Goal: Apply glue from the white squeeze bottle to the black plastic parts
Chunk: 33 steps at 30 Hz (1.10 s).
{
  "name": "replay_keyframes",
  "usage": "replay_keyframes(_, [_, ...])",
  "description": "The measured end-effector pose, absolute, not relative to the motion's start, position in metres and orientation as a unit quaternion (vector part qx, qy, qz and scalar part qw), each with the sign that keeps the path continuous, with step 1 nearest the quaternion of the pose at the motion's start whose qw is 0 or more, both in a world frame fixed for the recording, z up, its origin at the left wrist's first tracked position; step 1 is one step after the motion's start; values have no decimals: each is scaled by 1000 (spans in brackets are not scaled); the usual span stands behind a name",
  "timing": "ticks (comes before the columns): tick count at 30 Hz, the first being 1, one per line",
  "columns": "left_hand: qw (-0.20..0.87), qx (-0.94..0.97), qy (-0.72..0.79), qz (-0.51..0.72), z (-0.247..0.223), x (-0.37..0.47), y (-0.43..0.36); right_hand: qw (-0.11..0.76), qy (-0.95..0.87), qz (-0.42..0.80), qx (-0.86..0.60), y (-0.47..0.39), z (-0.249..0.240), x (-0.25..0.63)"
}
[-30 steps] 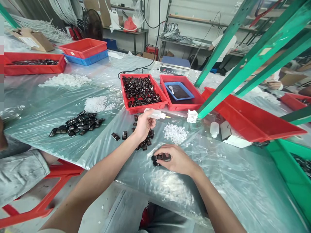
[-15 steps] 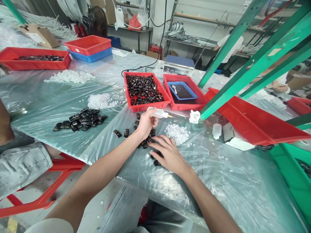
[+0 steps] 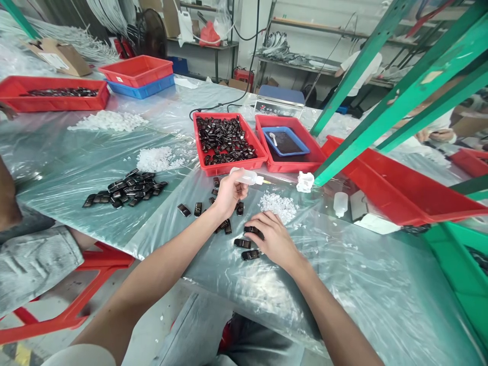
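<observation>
My left hand [image 3: 229,195] is closed around a translucent squeeze bottle [image 3: 244,176], whose thin needle tip points right. Under the thumb and fingers of my right hand [image 3: 275,238] is a small glossy black plastic piece [image 3: 254,232], gripped close to the tabletop. Two more black pieces [image 3: 250,254] lie just below it in a short column. Several loose black pieces [image 3: 198,209] are scattered around and left of my left hand. Beyond my right fingers spreads a pile of small white bits [image 3: 280,206].
A red tray [image 3: 232,170] full of black pieces stands ahead, beside another red tray [image 3: 295,168] holding a blue tray. Green metal bars [image 3: 354,107] slant across the right. A second bottle [image 3: 340,204] lies near a long red bin [image 3: 404,190]. Another person's arm [image 3: 6,193] shows at left.
My right hand has shifted slightly right and toward me, bringing a black piece from the cluster to just above the two others. My left hand and the bottle have stayed put.
</observation>
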<state>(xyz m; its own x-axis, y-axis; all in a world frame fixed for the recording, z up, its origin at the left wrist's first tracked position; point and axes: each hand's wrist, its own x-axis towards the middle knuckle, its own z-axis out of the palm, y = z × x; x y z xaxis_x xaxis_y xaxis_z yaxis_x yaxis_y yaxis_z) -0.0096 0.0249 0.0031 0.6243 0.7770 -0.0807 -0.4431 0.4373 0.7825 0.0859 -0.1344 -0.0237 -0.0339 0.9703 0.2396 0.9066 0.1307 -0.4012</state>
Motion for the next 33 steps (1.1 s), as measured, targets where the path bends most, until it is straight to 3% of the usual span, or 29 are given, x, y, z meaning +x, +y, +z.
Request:
replay_keyframes(4, [816,379,221,376,4,-10,25,302,-675,99,-666,-135,-21,90])
replay_keyframes(10, [818,381,218,371,7,-11,24,553,-457,243,-653,-132,-18,106])
replay_keyframes(14, [808,405,220,367,5,-11,22,632,-369,288,-618,-132,-14,116])
replay_keyframes(33, [748,502,228,370,1,-9,14,632,-396,271,-608,-137,-10,118])
